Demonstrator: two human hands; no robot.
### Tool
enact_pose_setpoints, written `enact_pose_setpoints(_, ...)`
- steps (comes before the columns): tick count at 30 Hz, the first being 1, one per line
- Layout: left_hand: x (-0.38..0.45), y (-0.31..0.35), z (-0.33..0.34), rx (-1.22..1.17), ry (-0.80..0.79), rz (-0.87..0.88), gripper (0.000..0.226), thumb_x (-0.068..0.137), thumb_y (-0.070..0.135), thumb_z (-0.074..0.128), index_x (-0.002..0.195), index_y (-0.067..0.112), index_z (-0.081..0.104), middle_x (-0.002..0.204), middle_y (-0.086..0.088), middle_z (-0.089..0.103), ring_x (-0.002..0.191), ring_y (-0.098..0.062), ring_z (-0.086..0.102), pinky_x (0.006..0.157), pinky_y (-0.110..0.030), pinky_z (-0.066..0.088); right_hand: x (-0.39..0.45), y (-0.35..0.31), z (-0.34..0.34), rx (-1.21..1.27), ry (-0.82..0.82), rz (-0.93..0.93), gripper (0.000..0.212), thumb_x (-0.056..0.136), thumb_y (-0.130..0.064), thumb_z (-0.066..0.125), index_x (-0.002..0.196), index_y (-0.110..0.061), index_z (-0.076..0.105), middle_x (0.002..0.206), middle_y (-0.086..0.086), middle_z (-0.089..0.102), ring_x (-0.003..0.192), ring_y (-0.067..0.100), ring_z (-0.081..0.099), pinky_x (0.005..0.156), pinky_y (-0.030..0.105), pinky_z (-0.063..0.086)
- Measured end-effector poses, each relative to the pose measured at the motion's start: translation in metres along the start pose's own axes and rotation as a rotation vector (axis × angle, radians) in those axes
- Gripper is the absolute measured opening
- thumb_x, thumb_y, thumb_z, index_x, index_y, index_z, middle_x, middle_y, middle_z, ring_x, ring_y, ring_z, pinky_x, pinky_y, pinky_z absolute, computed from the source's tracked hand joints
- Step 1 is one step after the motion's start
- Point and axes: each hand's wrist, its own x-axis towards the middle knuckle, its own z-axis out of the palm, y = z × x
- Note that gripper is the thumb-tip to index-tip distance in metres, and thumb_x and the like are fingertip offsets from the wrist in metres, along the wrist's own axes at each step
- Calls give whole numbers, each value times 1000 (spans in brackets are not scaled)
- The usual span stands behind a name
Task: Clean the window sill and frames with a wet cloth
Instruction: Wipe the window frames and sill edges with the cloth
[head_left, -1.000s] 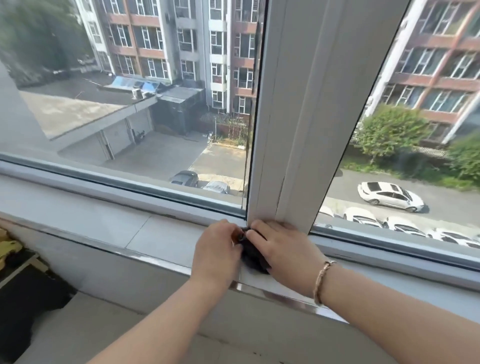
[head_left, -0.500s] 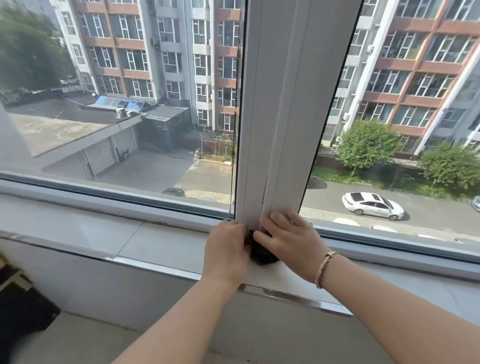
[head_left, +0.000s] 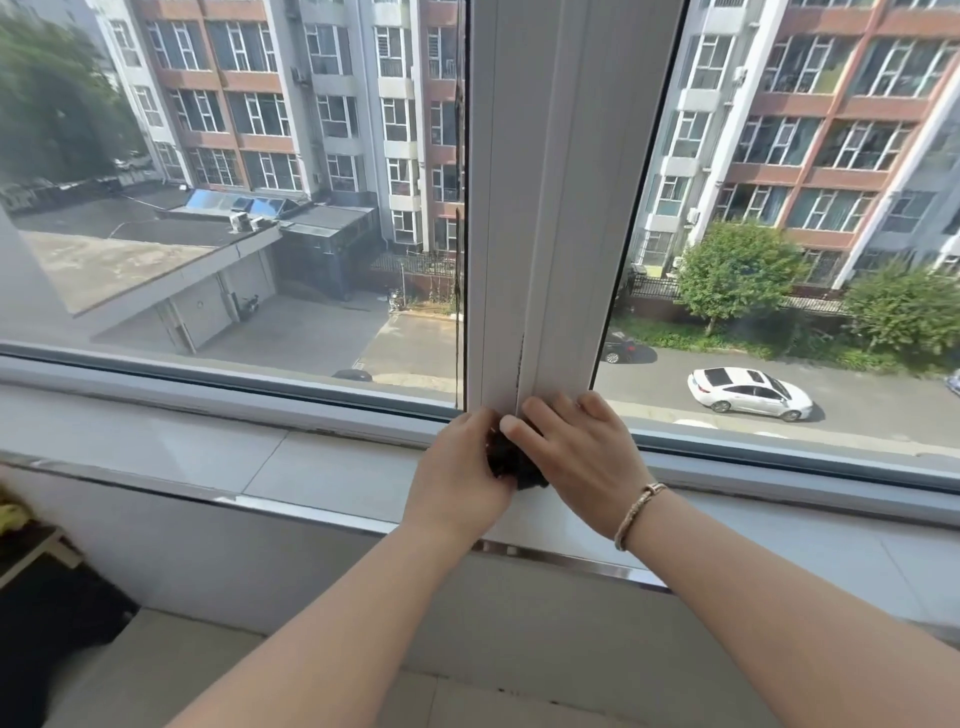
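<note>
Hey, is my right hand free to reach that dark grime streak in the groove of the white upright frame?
Probably yes. The dark streak sits just above the right hand, with bare white upright frame between. That hand shares the dark cloth with the left hand.

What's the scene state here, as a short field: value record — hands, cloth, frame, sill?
left hand: grip closed on the dark cloth, at the foot of the post
right hand: on the cloth too, fingers against the post
dark cloth: bunched between both hands, mostly hidden
white vertical frame post: dark grime line in its groove just above the hands
window sill: pale, metal strip on its front edge
bracelet: on the right wrist
</note>
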Motion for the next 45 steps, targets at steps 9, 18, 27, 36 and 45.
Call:
enact_pose_setpoints(9, 10, 7, 8, 152, 136, -136, 18, 72, 6, 51, 86, 17, 49, 86, -1, 59, 79, -29, 55, 57, -32, 38, -15, -4, -3, 141, -162, 401, 66, 46, -23, 82, 96, -15, 40, 99, 10, 52, 68, 29, 53, 55, 32, 40)
enact_pose_setpoints(18, 19, 0, 5, -196, 79, -417, 11, 62, 4, 62, 73, 5, 60, 69, -9, 64, 69, -29, 61, 58, -33, 50, -12, -7, -22, 1078, -392, 1318, 42, 71, -28, 77, 88, -17, 40, 80, 7, 65, 47, 21, 64, 40, 23, 37)
enact_pose_setpoints(27, 32, 2, -4, -654, 90, -678, 14, 61, 2, 76, 60, 3, 63, 72, -19, 70, 70, -34, 70, 73, -45, 59, 21, -21, -4, 1444, -98, 1818, 27, 65, 10, 75, 56, -1, 52, 75, 20, 63, 78, 37, 70, 66, 38, 59)
enact_pose_setpoints(36, 58, 64, -79, -608, 305, -282, 20, 66, 0, 76, 57, 9, 61, 66, -15, 69, 61, -29, 71, 59, -34, 60, 87, 21, -64, 1323, 306, 1438, 26, 69, -2, 78, 81, -7, 55, 82, 16, 68, 59, 27, 71, 59, 38, 60)
enact_pose_setpoints(45, 36, 1, -20, -474, 246, -533, 27, 64, -8, 62, 50, 15, 59, 66, -11, 67, 67, -32, 69, 67, -44, 60, 29, -28, -10, 1035, -120, 1494, 23, 72, -15, 75, 72, -14, 52, 80, 5, 64, 79, 26, 62, 66, 31, 50)
